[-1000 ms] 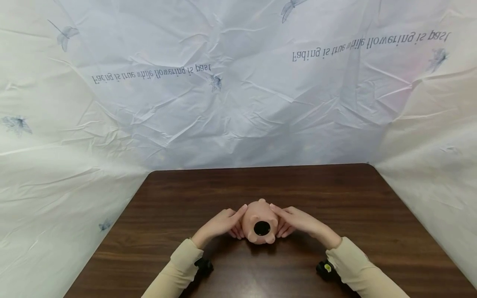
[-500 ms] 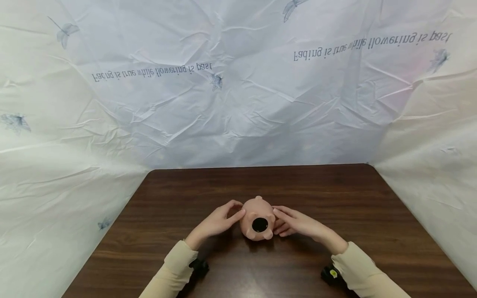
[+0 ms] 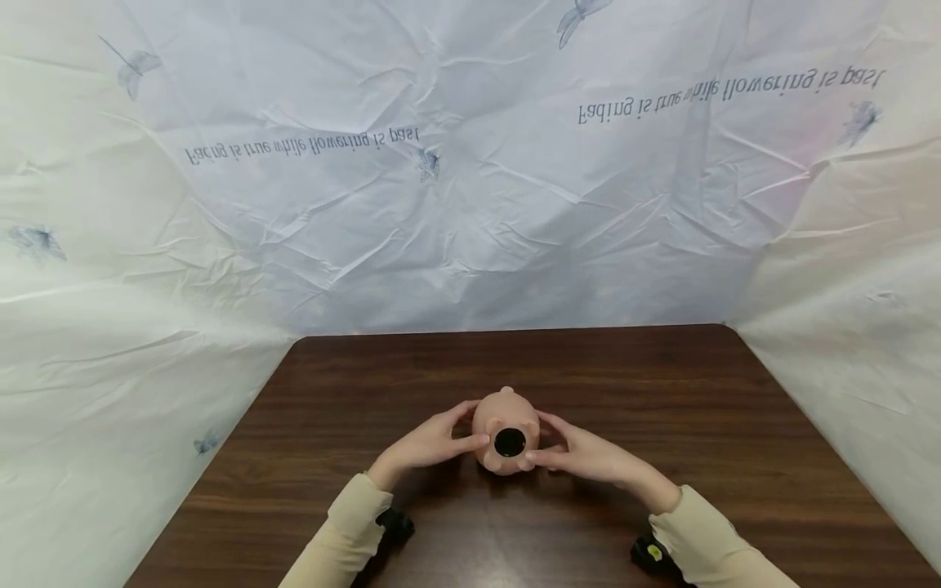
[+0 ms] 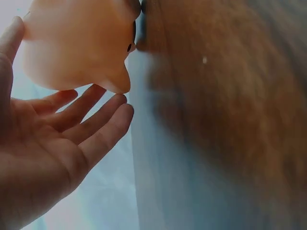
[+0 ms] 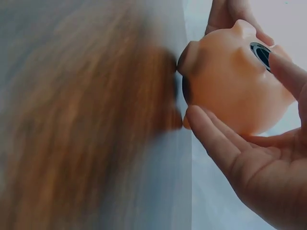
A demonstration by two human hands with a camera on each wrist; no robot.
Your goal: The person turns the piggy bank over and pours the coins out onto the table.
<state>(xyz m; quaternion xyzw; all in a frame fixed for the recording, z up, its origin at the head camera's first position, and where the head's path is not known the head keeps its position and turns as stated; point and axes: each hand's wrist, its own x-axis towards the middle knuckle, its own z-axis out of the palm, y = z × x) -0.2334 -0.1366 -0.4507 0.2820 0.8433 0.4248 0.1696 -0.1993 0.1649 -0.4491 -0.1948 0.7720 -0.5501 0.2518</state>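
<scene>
A round pink piggy bank sits on the brown table. Its black disc faces the person, with several stubby nubs around it. My left hand holds the left side, its thumb on the near face and its fingers reaching behind. In the left wrist view, the left fingertips touch the bank below an ear-like point and a small dark eye. From the right, my right hand grips the bank, thumb beside the disc. The right wrist view shows right fingers along its side, low by the table.
The dark wood table has a far edge near a creased white sheet printed with lettering and flowers. Black wrist cameras sit below cream sleeves.
The piggy bank has shifted slightly left. Both hands have adjusted their hold, with the thumbs lower on its near face; the right thumb now lies beside the disc.
</scene>
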